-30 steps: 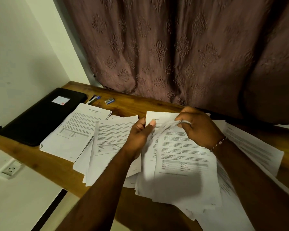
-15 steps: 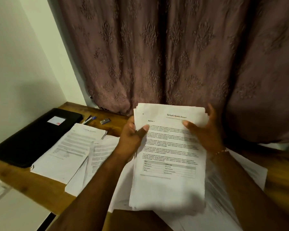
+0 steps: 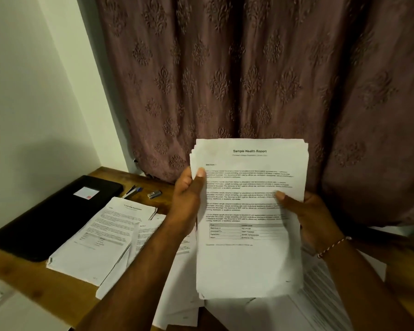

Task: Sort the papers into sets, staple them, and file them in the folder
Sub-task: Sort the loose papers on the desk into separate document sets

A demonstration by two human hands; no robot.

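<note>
Both hands hold up a stack of white printed sheets (image 3: 249,259), its top page headed "Sample Health Report", nearly upright above the table. My left hand (image 3: 189,199) grips the stack's left edge, thumb on the front. My right hand (image 3: 308,218) grips the right edge, thumb on the page. A black folder (image 3: 50,216) with a white label lies at the far left of the wooden table (image 3: 34,283). A small stapler (image 3: 154,194) lies near the back edge. More sets of papers (image 3: 101,240) lie left of my left arm, and loose sheets (image 3: 308,306) lie under the held stack.
A pen (image 3: 132,191) lies beside the stapler, behind the papers. A brown patterned curtain (image 3: 249,80) hangs right behind the table. A pale wall (image 3: 22,91) closes the left side. The table's front edge runs diagonally at lower left.
The stack came up off the table into an upright position in both hands. Its sheets are now squared together, and the view has tilted upward.
</note>
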